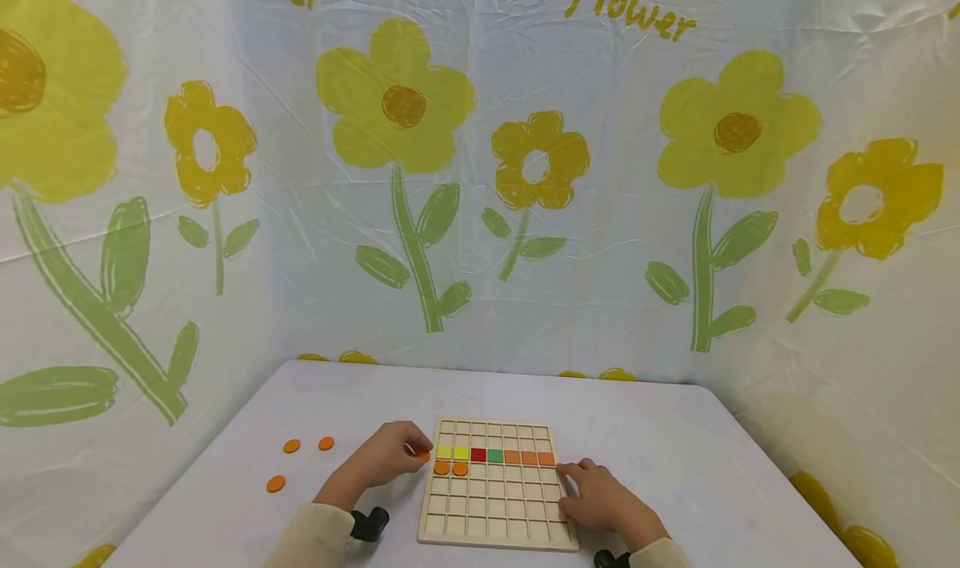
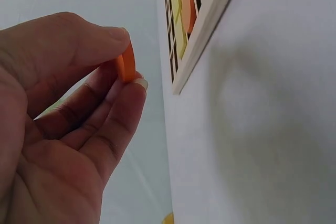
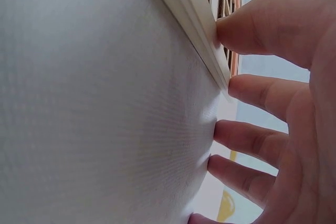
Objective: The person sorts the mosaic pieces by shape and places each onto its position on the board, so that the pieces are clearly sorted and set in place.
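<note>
My left hand (image 1: 390, 453) pinches an orange disc (image 2: 126, 64) between thumb and fingertips, just off the left edge of a wooden grid board (image 1: 497, 530). One row of the board holds coloured square tiles: yellow (image 1: 453, 453), red (image 1: 478, 455), green (image 1: 495, 456) and orange (image 1: 528, 458). Two orange discs (image 1: 451, 469) lie in the row just below, under the yellow tiles. My right hand (image 1: 602, 497) rests at the board's right edge. In the right wrist view its thumb and index finger touch the wooden rim (image 3: 202, 30), while its other fingers spread along the tabletop.
Three loose orange discs, among them one nearer disc (image 1: 276, 484), lie on the white table (image 1: 360, 393) left of the left hand. A curtain (image 1: 480, 243) printed with flowers hangs behind the table and along its sides.
</note>
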Tool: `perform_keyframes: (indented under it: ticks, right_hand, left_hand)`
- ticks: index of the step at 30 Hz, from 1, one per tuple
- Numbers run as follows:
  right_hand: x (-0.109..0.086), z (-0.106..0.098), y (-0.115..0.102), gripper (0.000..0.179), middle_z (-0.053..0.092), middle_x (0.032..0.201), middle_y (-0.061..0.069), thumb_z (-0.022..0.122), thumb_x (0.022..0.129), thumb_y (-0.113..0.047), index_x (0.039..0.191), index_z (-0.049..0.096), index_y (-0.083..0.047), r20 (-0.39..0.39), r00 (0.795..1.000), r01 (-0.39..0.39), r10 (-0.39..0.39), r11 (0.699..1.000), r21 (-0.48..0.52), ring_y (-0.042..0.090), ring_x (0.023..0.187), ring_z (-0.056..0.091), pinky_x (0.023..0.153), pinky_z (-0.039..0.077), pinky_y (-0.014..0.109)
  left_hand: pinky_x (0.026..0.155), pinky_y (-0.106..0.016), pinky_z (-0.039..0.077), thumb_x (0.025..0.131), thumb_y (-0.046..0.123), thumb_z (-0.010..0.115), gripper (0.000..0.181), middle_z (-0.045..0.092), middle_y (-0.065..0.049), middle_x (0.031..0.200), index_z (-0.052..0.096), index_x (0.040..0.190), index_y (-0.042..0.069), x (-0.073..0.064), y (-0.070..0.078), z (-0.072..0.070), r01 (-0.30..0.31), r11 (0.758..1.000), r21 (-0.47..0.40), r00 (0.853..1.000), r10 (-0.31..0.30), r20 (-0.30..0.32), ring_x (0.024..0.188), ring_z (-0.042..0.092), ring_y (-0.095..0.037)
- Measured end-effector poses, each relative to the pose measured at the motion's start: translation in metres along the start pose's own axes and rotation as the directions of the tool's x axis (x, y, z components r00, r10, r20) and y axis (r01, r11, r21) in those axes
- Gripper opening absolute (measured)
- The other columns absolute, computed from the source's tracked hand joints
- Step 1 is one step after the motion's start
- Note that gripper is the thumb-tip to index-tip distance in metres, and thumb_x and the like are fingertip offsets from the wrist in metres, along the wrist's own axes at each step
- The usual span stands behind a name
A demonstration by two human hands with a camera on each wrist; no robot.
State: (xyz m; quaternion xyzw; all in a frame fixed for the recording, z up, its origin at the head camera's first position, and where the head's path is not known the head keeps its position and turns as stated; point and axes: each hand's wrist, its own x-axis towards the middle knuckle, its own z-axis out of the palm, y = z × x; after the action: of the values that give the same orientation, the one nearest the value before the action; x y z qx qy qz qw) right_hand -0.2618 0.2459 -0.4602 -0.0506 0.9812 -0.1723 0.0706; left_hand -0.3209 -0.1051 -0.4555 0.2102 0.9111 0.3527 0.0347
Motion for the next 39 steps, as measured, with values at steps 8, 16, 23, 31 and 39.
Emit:
perform_keyframes:
  ticks: [8,16,23,31,39]
  right_hand:
    - [0.002,0.002,0.001,0.050,0.055,0.126,0.016,0.067,0.082,-0.029,0.129,0.060,-0.011,0.001,1.000,-0.008,0.008,1.000,0.000,0.039,0.116,0.053,0.096,0.042,0.061]
    - [0.001,0.003,0.001,0.050,0.055,0.127,0.016,0.066,0.082,-0.028,0.129,0.060,-0.011,0.000,1.000,-0.006,0.006,1.000,0.001,0.041,0.117,0.052,0.097,0.042,0.062]
    - [0.003,0.004,0.002,0.050,0.055,0.127,0.015,0.067,0.082,-0.029,0.128,0.060,-0.013,0.003,1.000,-0.017,0.017,1.000,0.002,0.040,0.117,0.052,0.096,0.042,0.062]
    - [0.003,0.004,0.002,0.049,0.055,0.127,0.015,0.066,0.083,-0.029,0.129,0.060,-0.013,0.007,1.000,-0.016,0.016,1.000,-0.001,0.039,0.117,0.052,0.097,0.042,0.061]
    - [0.003,0.004,0.001,0.050,0.054,0.127,0.014,0.066,0.083,-0.031,0.129,0.060,-0.013,0.013,0.999,-0.037,0.037,0.999,-0.009,0.038,0.118,0.051,0.098,0.042,0.061]
  left_hand:
    - [0.079,-0.036,0.053,0.083,0.010,0.073,0.021,0.065,0.004,0.093,0.073,0.103,0.008,0.005,0.011,0.012,-0.010,1.000,-0.028,1.000,0.011,0.016,0.086,0.057,-0.014]
    - [0.075,-0.032,0.051,0.082,0.013,0.074,0.021,0.065,0.005,0.090,0.073,0.102,0.007,0.011,0.018,0.025,-0.070,0.997,-0.012,0.997,0.070,0.019,0.082,0.056,-0.012]
    - [0.076,-0.032,0.052,0.083,0.013,0.073,0.018,0.066,0.006,0.090,0.073,0.100,0.007,0.016,0.027,0.035,-0.093,0.996,0.001,0.995,0.093,0.026,0.082,0.056,-0.010]
    - [0.077,-0.030,0.052,0.082,0.014,0.075,0.015,0.066,0.008,0.089,0.074,0.096,0.010,0.022,0.037,0.046,-0.112,0.993,0.022,0.994,0.112,0.020,0.082,0.057,-0.007]
    - [0.078,-0.030,0.053,0.083,0.012,0.072,0.014,0.067,0.005,0.092,0.073,0.096,0.007,0.028,0.045,0.055,-0.144,0.987,0.068,0.989,0.142,0.041,0.085,0.061,-0.009]
